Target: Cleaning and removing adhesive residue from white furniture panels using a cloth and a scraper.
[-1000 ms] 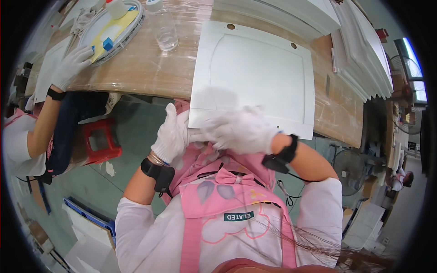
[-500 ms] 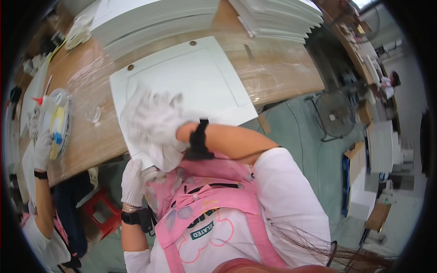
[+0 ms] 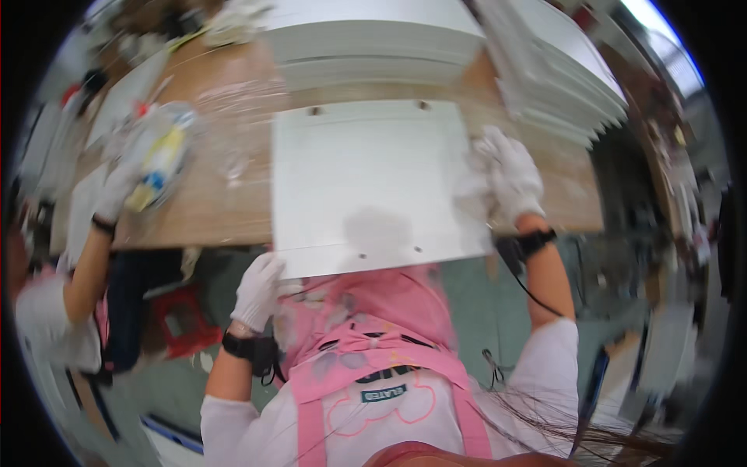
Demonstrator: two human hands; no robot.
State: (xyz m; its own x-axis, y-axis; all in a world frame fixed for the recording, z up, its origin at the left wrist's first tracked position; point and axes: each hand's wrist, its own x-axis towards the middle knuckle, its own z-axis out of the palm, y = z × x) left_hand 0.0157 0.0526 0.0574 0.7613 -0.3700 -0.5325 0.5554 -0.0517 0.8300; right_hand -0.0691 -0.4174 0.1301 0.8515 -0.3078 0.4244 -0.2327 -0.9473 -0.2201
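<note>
A white flat panel (image 3: 366, 167) lies on the wooden table, its near edge jutting out over my pink apron. It has two dark round holes near the far edge and two small ones near the near edge. My left hand (image 3: 260, 292), white-gloved, pinches the panel's near left corner. At the right edge is my right hand (image 3: 510, 175), also gloved, its fingers curled around what looks like a crumpled white cloth (image 3: 471, 191). Motion blurs the cloth, so its full shape is unclear.
Stacks of white panels (image 3: 373, 47) stand behind and at the far right (image 3: 552, 70). On the left, a co-worker's gloved hand (image 3: 117, 191) is at a basket (image 3: 184, 128) with bottles. A red stool (image 3: 183, 319) is below the table.
My right hand has swept from the panel's left part to its right edge with the white cloth. My left hand stays at the near left corner. The view has turned and shifted.
</note>
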